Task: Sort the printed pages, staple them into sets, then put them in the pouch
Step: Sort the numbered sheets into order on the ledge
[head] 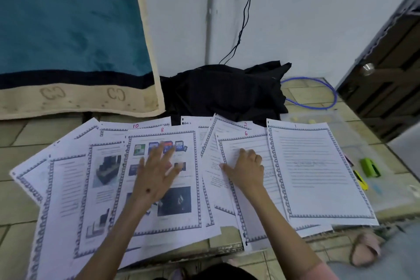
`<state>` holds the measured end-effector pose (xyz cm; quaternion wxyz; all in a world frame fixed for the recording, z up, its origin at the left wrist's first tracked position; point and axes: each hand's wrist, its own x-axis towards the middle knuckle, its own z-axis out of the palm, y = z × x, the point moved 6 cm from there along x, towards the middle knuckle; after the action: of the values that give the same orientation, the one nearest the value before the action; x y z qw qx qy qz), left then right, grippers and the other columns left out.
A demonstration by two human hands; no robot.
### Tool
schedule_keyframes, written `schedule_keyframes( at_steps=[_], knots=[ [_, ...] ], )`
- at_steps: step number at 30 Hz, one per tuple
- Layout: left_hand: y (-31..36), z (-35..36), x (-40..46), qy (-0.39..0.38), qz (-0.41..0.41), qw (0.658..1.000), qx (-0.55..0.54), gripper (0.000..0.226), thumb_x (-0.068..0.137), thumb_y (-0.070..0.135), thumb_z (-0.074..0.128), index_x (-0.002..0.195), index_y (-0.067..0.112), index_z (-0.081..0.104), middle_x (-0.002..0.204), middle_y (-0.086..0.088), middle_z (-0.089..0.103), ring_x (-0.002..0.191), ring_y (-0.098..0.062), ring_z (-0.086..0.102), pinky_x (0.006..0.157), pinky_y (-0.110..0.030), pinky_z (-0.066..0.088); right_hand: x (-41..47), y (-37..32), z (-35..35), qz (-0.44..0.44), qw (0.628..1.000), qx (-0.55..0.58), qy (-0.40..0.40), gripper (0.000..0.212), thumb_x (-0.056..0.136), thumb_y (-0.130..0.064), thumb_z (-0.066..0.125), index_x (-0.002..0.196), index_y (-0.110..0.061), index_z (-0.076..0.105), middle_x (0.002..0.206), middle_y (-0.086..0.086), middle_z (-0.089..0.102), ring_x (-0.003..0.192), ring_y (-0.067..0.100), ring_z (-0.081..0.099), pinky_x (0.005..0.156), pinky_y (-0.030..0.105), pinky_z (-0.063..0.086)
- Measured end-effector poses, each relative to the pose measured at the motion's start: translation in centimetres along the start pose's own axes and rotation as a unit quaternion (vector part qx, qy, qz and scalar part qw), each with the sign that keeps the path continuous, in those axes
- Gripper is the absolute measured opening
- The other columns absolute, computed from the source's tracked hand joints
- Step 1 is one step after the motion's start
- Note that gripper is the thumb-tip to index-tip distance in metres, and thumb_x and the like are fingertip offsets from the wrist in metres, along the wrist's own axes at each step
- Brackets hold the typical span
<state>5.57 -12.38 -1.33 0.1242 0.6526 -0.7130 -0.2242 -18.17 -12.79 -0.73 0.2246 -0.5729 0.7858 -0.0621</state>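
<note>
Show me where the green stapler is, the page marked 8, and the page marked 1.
green stapler (370,167), head view, middle of its green body.
page marked 8 (188,179), head view, bare right part beside the left hand.
page marked 1 (318,166), head view, middle of its text block.

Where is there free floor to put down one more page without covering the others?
Bare tiles lie left of the page fan, below the rug. A narrow strip shows between page 8 and page 6. The right side is crowded: plastic pouch and green stapler.
</note>
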Motion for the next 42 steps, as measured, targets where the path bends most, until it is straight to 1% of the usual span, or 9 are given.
schedule_keyframes(
  at_steps=[4, 9, 15, 18, 22, 27, 32, 38, 42],
  knots=[
    [0.5, 2.5, 0.2, -0.134, -0.018, 0.987, 0.087, 0.071, 0.088, 0.059, 0.044, 0.148, 0.033, 0.016, 0.159, 0.0, -0.004, 0.147, -0.019, -0.006, 0.117, -0.044, 0.003, 0.2, -0.1, 0.0, -0.042, 0.999, -0.021, -0.005, 0.07, 0.089, -0.047, 0.051, 0.143, -0.009, 0.025, 0.146, 0.016, 0.032, 0.135, 0.039, 0.026, 0.105, 0.049, 0.037],
    [5.1, 0.5, 3.8, -0.015, -0.04, 0.994, -0.105, 0.038, 0.093, 0.021, 0.055, 0.129, 0.009, 0.053, 0.139, -0.012, 0.046, 0.129, -0.027, 0.043, 0.105, -0.03, 0.032, -0.3, -0.4, 1.4, -0.059, 0.993, -0.101, -0.032, 0.075, 0.088, -0.055, 0.042, 0.145, -0.01, 0.022, 0.155, 0.02, 0.014, 0.14, 0.046, 0.011, 0.111, 0.053, 0.025],
    [9.6, 2.0, 8.9, -0.018, -0.157, 0.979, -0.127, 0.046, 0.096, 0.018, 0.048, 0.133, -0.006, 0.036, 0.133, -0.023, 0.048, 0.121, -0.036, 0.048, 0.094, -0.036, 0.041, -0.4, 1.2, 1.0, -0.104, 0.991, -0.046, 0.077, 0.058, 0.094, -0.052, 0.014, 0.139, -0.022, 0.037, 0.152, 0.01, 0.028, 0.139, 0.031, 0.022, 0.111, 0.046, 0.021],
    [10.0, 2.3, 9.8, -0.056, -0.126, 0.983, -0.121, 0.033, 0.091, 0.029, 0.057, 0.099, -0.003, 0.057, 0.095, -0.017, 0.063, 0.096, -0.031, 0.059, 0.071, -0.029, 0.04, 0.1, 2.5, 2.0, -0.116, 0.991, -0.033, 0.048, 0.073, 0.085, -0.064, -0.004, 0.149, -0.033, 0.014, 0.16, 0.004, 0.001, 0.147, 0.025, -0.008, 0.115, 0.046, -0.008],
    [10.4, 1.4, 9.5, -0.016, -0.035, 0.973, -0.228, 0.028, 0.088, 0.034, 0.062, 0.072, 0.01, 0.064, 0.06, 0.002, 0.057, 0.062, -0.017, 0.057, 0.057, -0.027, 0.043, 0.9, 2.8, 2.0, -0.12, 0.992, -0.008, 0.046, 0.07, 0.082, -0.063, -0.008, 0.147, -0.04, 0.0, 0.159, -0.002, -0.009, 0.145, 0.02, -0.017, 0.113, 0.043, -0.016],
    [6.7, 2.3, 8.1, 0.006, -0.064, 0.872, -0.485, 0.016, 0.09, 0.019, 0.06, 0.1, 0.012, 0.07, 0.088, 0.004, 0.074, 0.085, -0.019, 0.068, 0.082, -0.032, 0.056, 1.2, 2.5, 1.8, -0.125, 0.99, 0.009, 0.062, 0.067, 0.082, -0.061, -0.008, 0.147, -0.042, -0.003, 0.157, -0.007, -0.014, 0.14, 0.014, -0.024, 0.112, 0.041, -0.018],
    [5.0, 4.3, 7.9, -0.042, -0.137, 0.73, -0.668, 0.02, 0.088, 0.016, 0.059, 0.104, 0.006, 0.067, 0.111, -0.017, 0.067, 0.085, -0.024, 0.071, 0.072, -0.035, 0.059, 1.4, 2.3, 1.9, -0.125, 0.99, 0.003, 0.061, 0.073, 0.078, -0.061, -0.014, 0.147, -0.041, -0.004, 0.157, -0.006, -0.014, 0.136, 0.011, -0.027, 0.112, 0.04, -0.019],
    [5.0, 4.6, 8.1, -0.136, -0.115, 0.55, -0.816, 0.082, 0.055, 0.031, 0.089, 0.127, 0.008, 0.057, 0.125, -0.017, 0.06, 0.112, -0.033, 0.06, 0.09, -0.051, 0.051, 1.3, 2.1, 2.1, -0.115, 0.991, 0.008, 0.064, 0.076, 0.078, -0.063, -0.017, 0.148, -0.038, 0.0, 0.157, -0.007, -0.009, 0.143, 0.013, -0.017, 0.114, 0.04, -0.015],
    [5.3, 4.0, 7.9, -0.131, -0.088, 0.533, -0.831, 0.033, 0.072, 0.023, 0.072, 0.102, 0.01, 0.074, 0.105, -0.015, 0.071, 0.093, -0.029, 0.069, 0.07, -0.041, 0.058, 2.2, 1.5, 0.1, -0.079, 0.993, 0.05, 0.069, 0.056, 0.095, -0.046, 0.017, 0.141, -0.023, 0.036, 0.152, -0.001, 0.03, 0.141, 0.018, 0.022, 0.115, 0.043, 0.018]
  ],
)
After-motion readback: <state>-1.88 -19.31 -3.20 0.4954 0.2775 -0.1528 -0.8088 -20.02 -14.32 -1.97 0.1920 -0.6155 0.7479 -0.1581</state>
